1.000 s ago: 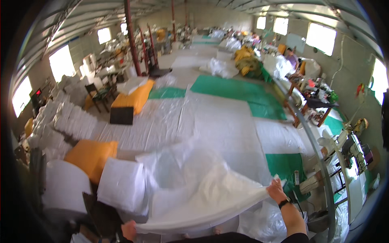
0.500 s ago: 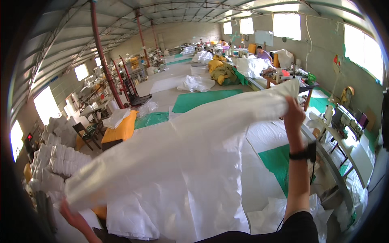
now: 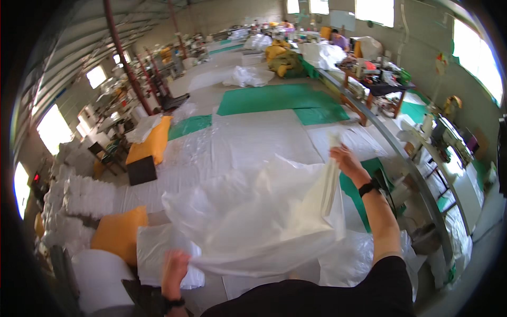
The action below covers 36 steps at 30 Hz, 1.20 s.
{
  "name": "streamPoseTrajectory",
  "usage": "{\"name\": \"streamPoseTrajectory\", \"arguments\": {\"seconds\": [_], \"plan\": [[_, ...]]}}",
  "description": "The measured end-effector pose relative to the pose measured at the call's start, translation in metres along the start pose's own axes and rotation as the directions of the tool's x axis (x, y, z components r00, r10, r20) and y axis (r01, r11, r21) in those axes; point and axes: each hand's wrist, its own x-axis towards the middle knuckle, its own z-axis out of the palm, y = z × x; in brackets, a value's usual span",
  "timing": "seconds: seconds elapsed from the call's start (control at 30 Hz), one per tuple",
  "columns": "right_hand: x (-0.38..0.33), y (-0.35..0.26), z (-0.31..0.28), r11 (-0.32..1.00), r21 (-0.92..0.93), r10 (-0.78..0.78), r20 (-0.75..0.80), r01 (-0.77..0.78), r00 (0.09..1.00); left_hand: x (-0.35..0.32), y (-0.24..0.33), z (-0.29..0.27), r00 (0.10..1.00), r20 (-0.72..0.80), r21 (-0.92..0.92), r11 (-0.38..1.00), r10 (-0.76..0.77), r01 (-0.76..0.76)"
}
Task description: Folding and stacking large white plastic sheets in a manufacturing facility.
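Note:
A large translucent white plastic sheet point(image 3: 248, 211) billows in mid-air in front of me, its surface blurred by motion. My right hand point(image 3: 347, 159), arm stretched forward, is closed on its far right corner, where the sheet hangs in narrow folds. Low at the left, my left hand point(image 3: 176, 266) is closed at the sheet's near left edge. Its fingers are smeared, but the edge runs straight to them. A stack of flat white sheets point(image 3: 163, 248) lies on the floor beside my left hand. Whether the held piece is a bag or a single layer, I cannot tell.
White sheeting point(image 3: 253, 132) and green sheets point(image 3: 280, 98) cover the floor ahead. A yellow sack point(image 3: 121, 230) and piled white bundles point(image 3: 87, 195) lie at the left. Along the right runs a long metal rail point(image 3: 391, 140), with sewing machines point(image 3: 449, 137) beyond it. A person point(image 3: 339, 39) sits far back.
The sheet, stretched wide between my hands before, now sags and billows lower. My left hand has come inward to the right; my right hand has moved lower and left.

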Motion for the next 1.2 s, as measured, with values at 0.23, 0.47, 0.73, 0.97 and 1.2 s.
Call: {"name": "streamPoseTrajectory", "arguments": {"seconds": [0.23,0.47,0.73,0.97,1.2], "plan": [[0.101,-0.206,0.043,0.698,0.389,-0.693,0.157,0.601,0.704,0.159,0.104,-0.017,0.960,-0.202,-0.129,0.967,0.192,-0.220],[0.072,-0.270,0.057,0.470,0.516,-0.862,0.095,0.716,0.498,0.118,0.108,-0.012,0.920,-0.383,-0.031,0.994,0.088,-0.108],[0.018,-0.327,0.056,0.320,0.614,-0.942,0.126,0.722,0.311,0.077,0.105,-0.024,0.926,-0.224,-0.087,0.941,0.303,-0.328],[0.072,-0.241,0.003,0.795,0.349,-0.594,0.280,0.496,0.755,0.088,0.017,0.025,0.974,-0.223,-0.466,0.872,0.051,-0.152],[0.059,-0.211,-0.132,0.851,0.520,-0.072,0.267,-0.080,0.961,0.117,0.023,-0.099,0.933,-0.358,-0.129,0.992,-0.037,-0.010]]}}
